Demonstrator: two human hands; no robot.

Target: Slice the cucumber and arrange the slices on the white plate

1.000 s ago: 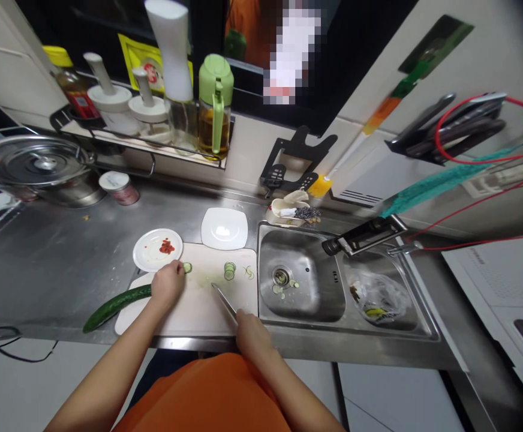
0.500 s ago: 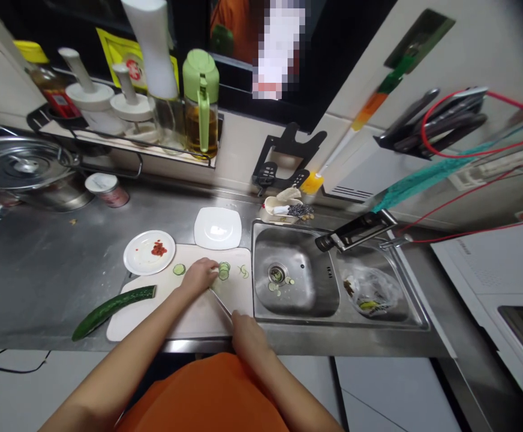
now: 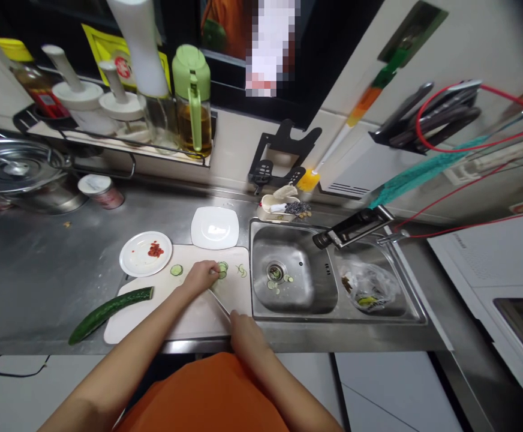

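My left hand rests on the white cutting board, its fingers closed at the edge of a small stack of cucumber slices. In my right hand is a knife, gripped by the handle. Its blade points up and left, with the tip near my left fingertips. One loose cucumber slice lies left of my left hand, and thin cucumber slivers lie right of the stack. A long cucumber with one cut end lies partly across the board's left side.
Behind the board are a plate with red chopped bits and a white square plate. The sink on the right holds scraps, with a plastic bag in its smaller basin. A lidded pot stands far left, below a condiment rack.
The camera view has shifted slightly. My left fingers have curled a little at the cucumber slices, while my right hand and the knife stay nearly in place.
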